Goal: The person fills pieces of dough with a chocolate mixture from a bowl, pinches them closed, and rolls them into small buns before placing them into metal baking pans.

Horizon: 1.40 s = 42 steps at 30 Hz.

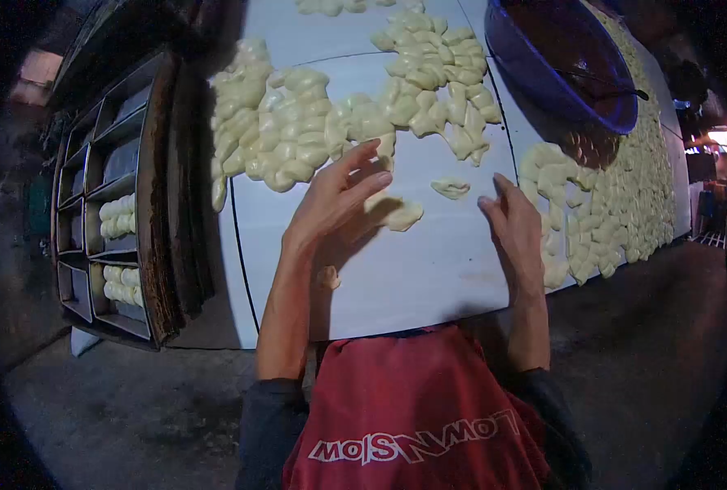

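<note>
My left hand (339, 192) is over the white table with its fingers apart, just left of a flat piece of pale dough (400, 215). Nothing shows in its grip. My right hand (514, 229) stands at the right with thumb and fingers apart, also holding nothing. Between the hands, a smaller dough piece (451, 189) lies on the table. A small scrap of dough (329, 278) rests beside my left forearm. Beyond my left hand spreads a large group of dough pieces (294, 126), many touching one another.
A blue basin (624, 114) with a dark handle across its rim stands at the upper right. More dough pieces (616, 212) cover the table's right side. At the left is a compartmented tray (143, 245), with dough rolls (118, 216) in two compartments.
</note>
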Motion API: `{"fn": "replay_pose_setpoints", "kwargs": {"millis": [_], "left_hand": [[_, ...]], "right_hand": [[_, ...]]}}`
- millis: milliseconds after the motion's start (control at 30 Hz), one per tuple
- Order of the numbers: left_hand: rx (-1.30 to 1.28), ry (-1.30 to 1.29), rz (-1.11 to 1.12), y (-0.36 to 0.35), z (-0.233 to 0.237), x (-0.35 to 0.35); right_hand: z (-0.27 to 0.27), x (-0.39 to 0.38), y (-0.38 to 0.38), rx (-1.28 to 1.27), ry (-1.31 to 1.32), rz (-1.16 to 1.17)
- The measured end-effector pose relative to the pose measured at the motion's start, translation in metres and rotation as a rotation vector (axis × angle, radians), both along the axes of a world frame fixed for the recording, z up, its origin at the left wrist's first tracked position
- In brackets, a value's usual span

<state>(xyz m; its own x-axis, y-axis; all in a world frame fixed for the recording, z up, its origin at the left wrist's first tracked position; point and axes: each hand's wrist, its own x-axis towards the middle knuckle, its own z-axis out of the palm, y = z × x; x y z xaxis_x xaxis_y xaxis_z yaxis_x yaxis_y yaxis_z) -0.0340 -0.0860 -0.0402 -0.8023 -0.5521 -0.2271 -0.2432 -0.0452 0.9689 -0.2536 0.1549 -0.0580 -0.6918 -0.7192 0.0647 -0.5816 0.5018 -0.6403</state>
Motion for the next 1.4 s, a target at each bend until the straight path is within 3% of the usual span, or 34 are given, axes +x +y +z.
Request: {"fn": "replay_pose_setpoints", "kwargs": {"millis": [33, 100, 133, 167, 200, 233, 300, 367, 467, 500, 600, 800, 933, 1067, 1167, 1233, 1333, 1400], "left_hand": [[-0.014, -0.027, 0.013, -0.005, 0.001, 0.008], [-0.035, -0.099, 0.025, -0.003, 0.006, 0.027], [-0.003, -0.116, 0.038, 0.002, 0.006, 0.031], [-0.056, 0.039, 0.125, 0.014, -0.007, 0.028], [-0.298, 0.027, 0.058, 0.016, -0.014, 0.030], [-0.538, 0.020, -0.004, 0.017, -0.010, 0.028], [-0.729, 0.056, -0.040, 0.022, -0.021, 0.021], [-0.807, -0.006, -0.115, 0.024, -0.024, 0.018], [-0.783, 0.026, -0.087, 0.022, -0.027, 0.024], [-0.766, 0.035, -0.094, 0.019, -0.028, 0.025], [-0.702, 0.084, -0.099, 0.019, -0.031, 0.027], [-0.614, 0.030, -0.179, 0.029, -0.018, 0.025], [-0.850, -0.087, -0.311, 0.036, -0.017, 0.015], [-0.973, -0.091, -0.283, 0.037, -0.028, 0.018], [-0.957, -0.094, -0.267, 0.040, -0.030, 0.020], [-0.936, -0.124, -0.274, 0.042, -0.029, 0.020], [-0.919, -0.140, -0.303, 0.040, -0.031, 0.021], [-0.919, -0.088, -0.277, 0.038, -0.037, 0.022]], "right_hand": [[-0.005, 0.006, 0.002, -0.119, -0.188, -0.237], [0.045, 0.035, -0.012, -0.081, -0.089, -0.328], [0.030, 0.042, -0.008, -0.135, -0.180, -0.293], [0.028, 0.056, -0.019, -0.158, -0.157, -0.151], [0.035, 0.073, -0.027, 0.003, -0.019, -0.013], [0.021, 0.087, -0.035, 0.012, -0.080, 0.046], [0.006, 0.103, -0.057, 0.057, 0.236, 0.238], [-0.009, 0.110, -0.070, -0.023, 0.261, 0.277], [-0.013, 0.102, -0.070, -0.160, 0.011, 0.317], [-0.009, 0.101, -0.063, -0.092, -0.310, 0.234], [-0.004, 0.090, -0.058, -0.355, -1.136, 0.057], [-0.004, 0.092, -0.064, -0.245, -1.220, 0.114], [-0.011, 0.093, -0.066, -0.243, -1.049, 0.110], [0.016, 0.080, -0.051, -0.216, -1.273, 0.046], [0.058, 0.074, -0.030, -0.320, -1.273, 0.059], [0.076, 0.071, -0.017, -0.549, -1.245, 0.090], [0.090, 0.046, 0.014, -1.002, -1.425, 0.451], [0.084, 0.030, 0.012, -1.226, -1.413, 0.873]]}}
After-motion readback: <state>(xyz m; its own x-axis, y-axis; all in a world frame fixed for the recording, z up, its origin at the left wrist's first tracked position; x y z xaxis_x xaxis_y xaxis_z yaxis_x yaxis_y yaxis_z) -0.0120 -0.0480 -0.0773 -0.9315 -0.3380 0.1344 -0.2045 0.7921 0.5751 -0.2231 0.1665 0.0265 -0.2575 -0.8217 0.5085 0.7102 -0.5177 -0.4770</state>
